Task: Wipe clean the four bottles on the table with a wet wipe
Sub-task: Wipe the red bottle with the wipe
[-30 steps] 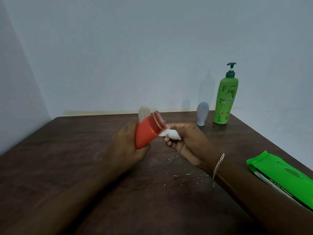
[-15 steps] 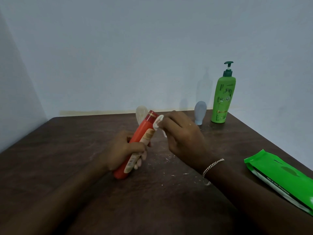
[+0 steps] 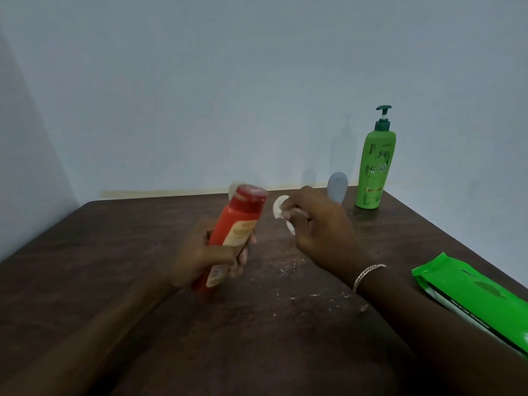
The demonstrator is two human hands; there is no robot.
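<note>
Wipe off bottle now: half second ago right hand (image 3: 320,224) pressed wet wipe (image 3: 281,208) on cap, now just beside it, apart. Right fingers pinched on wipe. Left hand (image 3: 205,252) fingers clamped round red bottle (image 3: 238,224), tilted, above bench (image 3: 114,267). Likely repositioning or finishing. Green pump bottle (image 3: 374,172), grey bottle (image 3: 337,185) stand far right; pale bottle (image 3: 233,188) behind red. Wipe pack (image 3: 471,295) at right.

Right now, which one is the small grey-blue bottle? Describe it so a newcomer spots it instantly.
Start at the table's far right corner, by the wall, where the tall green pump bottle stands. The small grey-blue bottle stands just left of it: rounded, unlabelled, no pump, far shorter than its neighbour.
</note>
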